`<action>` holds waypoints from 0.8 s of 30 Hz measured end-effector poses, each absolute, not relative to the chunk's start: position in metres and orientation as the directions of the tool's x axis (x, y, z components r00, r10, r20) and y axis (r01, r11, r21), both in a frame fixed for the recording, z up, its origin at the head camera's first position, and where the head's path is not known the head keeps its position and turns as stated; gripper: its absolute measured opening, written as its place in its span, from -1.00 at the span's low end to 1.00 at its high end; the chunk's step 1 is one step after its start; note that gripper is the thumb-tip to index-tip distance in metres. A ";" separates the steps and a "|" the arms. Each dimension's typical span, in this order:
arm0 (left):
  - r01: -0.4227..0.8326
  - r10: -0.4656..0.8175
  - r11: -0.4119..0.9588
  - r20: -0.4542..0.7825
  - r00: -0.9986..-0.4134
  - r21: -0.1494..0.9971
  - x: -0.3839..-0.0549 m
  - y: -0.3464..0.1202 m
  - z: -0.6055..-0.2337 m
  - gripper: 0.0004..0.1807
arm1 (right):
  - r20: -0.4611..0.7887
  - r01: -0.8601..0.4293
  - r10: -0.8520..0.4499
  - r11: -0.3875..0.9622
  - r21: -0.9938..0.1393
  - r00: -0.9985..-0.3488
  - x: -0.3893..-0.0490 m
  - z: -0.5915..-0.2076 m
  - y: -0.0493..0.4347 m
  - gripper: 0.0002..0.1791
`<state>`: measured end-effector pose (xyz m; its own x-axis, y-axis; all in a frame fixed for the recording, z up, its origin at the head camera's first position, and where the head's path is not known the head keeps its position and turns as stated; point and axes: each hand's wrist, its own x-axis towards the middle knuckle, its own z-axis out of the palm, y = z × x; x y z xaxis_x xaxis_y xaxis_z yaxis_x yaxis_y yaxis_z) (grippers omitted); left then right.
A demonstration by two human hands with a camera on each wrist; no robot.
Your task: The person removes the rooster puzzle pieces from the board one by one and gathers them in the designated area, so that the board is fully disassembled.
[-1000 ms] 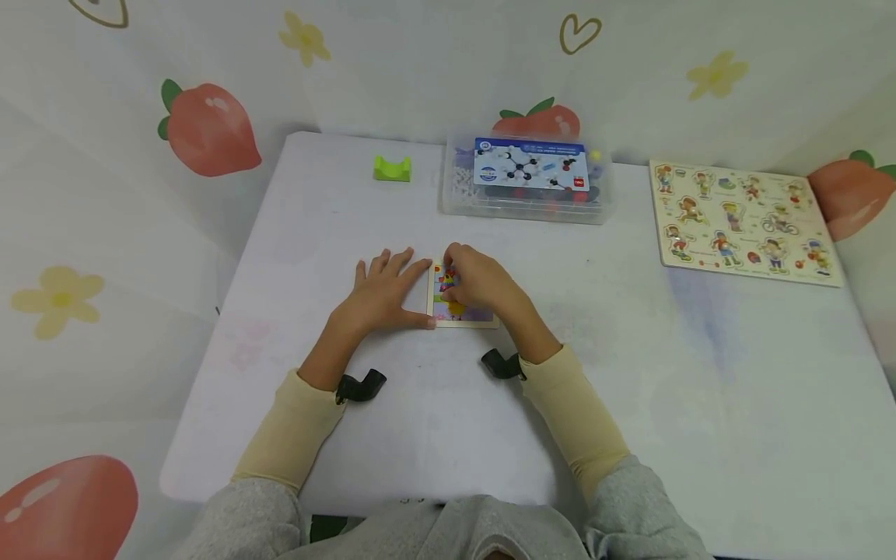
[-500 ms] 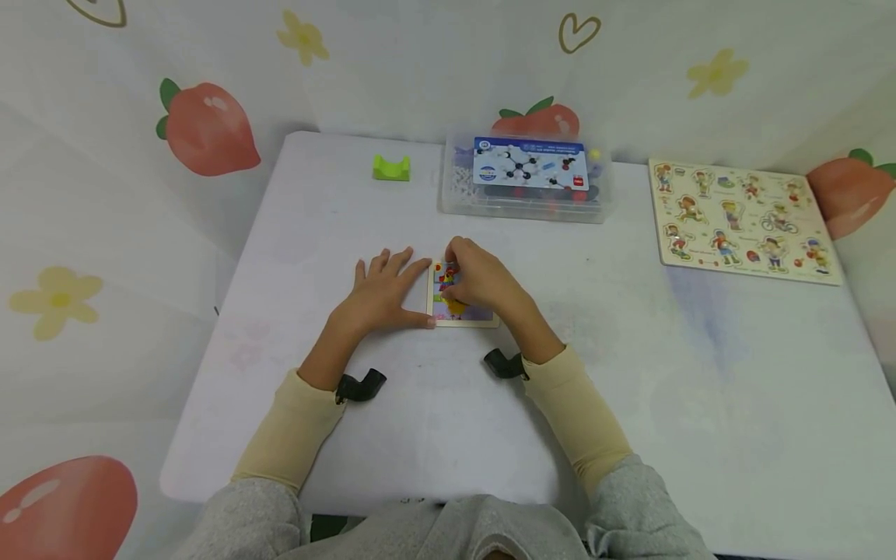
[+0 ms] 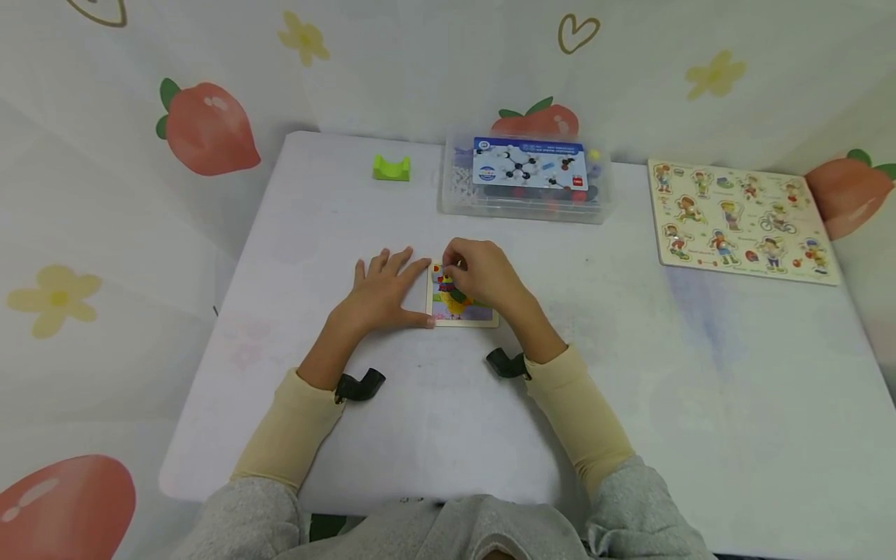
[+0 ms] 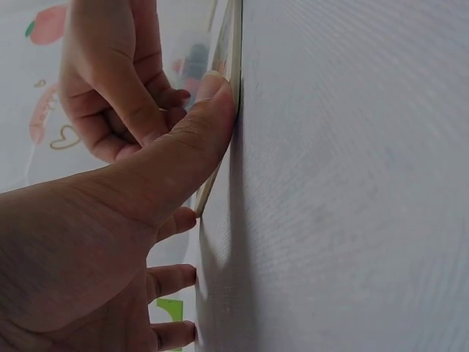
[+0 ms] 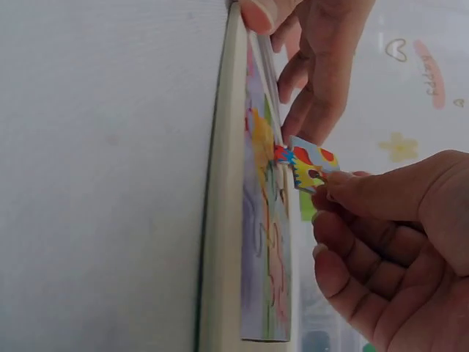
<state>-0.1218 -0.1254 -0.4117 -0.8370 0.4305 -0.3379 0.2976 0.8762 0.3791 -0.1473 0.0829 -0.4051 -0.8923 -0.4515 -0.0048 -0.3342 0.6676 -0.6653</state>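
A small wooden jigsaw puzzle [image 3: 465,316] with a pale frame and a colourful bird picture lies on the table. My left hand [image 3: 378,299] is spread beside it, thumb on its near left corner and index fingertip at its far left one. Between the thumb and index finger of my right hand [image 3: 486,276] is a puzzle piece [image 5: 309,165] in yellow, red and light blue. The right wrist view has this piece tilted up over the puzzle's surface. In the head view the right hand covers the puzzle's upper right part. The puzzle's pale edge [image 4: 236,51] shows beside my left thumb.
Toward the back of the table [image 3: 336,202] stand a bright green curved block [image 3: 391,169] and a clear plastic case [image 3: 525,206] with a molecule-picture label. A wooden board [image 3: 745,222] with several figure pieces lies at the right.
My right fingers have drawn back a little toward the puzzle's far edge, uncovering more of the bird picture. My left hand has stayed in place.
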 end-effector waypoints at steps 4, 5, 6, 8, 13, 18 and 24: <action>0.297 0.430 0.877 -0.342 -0.836 0.378 -0.122 -0.125 -0.412 0.14 | -0.004 -0.339 -0.466 0.649 -0.681 -0.885 -0.148 -0.407 0.083 -0.91; 0.297 0.430 0.877 -0.340 -0.836 0.378 -0.122 -0.125 -0.413 0.14 | -0.008 -0.336 -0.468 0.647 -0.684 -0.884 -0.148 -0.407 0.083 -0.90; 0.297 0.429 0.878 -0.342 -0.836 0.376 -0.123 -0.125 -0.413 0.14 | -0.014 -0.333 -0.469 0.647 -0.686 -0.883 -0.148 -0.406 0.084 -0.89; 0.297 0.430 0.877 -0.341 -0.836 0.378 -0.123 -0.126 -0.413 0.14 | -0.021 -0.331 -0.474 0.644 -0.689 -0.880 -0.148 -0.406 0.084 -0.89; 0.302 0.433 0.875 -0.331 -0.838 0.378 -0.123 -0.127 -0.413 0.14 | -0.010 -0.347 -0.493 0.625 -0.700 -0.870 -0.148 -0.405 0.082 -0.87; 0.302 0.435 0.872 -0.329 -0.838 0.384 -0.121 -0.128 -0.412 0.14 | -0.001 -0.342 -0.481 0.626 -0.701 -0.877 -0.147 -0.406 0.082 -0.87; 0.305 0.434 0.873 -0.321 -0.842 0.382 -0.120 -0.126 -0.413 0.14 | -0.002 -0.314 -0.448 0.629 -0.711 -0.894 -0.146 -0.405 0.082 -0.88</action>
